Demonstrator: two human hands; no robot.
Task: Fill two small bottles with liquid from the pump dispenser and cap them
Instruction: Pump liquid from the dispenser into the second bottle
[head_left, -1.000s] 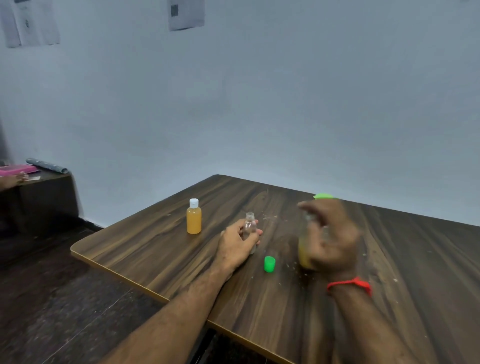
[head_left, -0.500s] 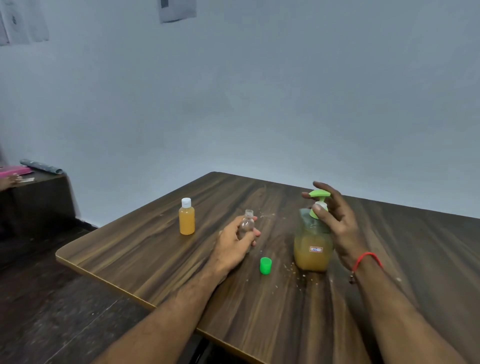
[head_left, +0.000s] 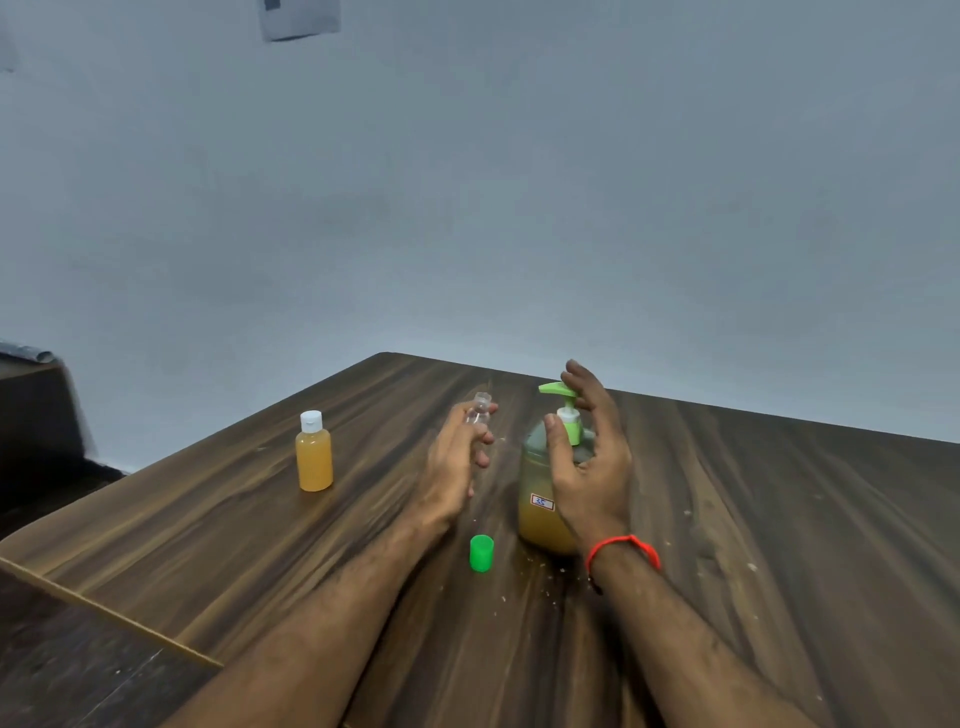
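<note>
Pump dispenser (head_left: 545, 499) on crumb-flecked dark wood table (head_left: 779, 519) against bare grey wall (head_left: 571, 208), right grip (head_left: 589, 452) released beside it, left (head_left: 457, 457) grasping empty bottle (head_left: 480, 410).

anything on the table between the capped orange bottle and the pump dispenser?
Head view: the left hand holding the clear small bottle sits between the capped orange bottle and the pump dispenser.

Bare forearms; red thread bracelet (head_left: 623, 546) on right wrist

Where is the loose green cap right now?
In the head view, the green cap stands on the table between the forearms, just left of the pump dispenser.
</note>
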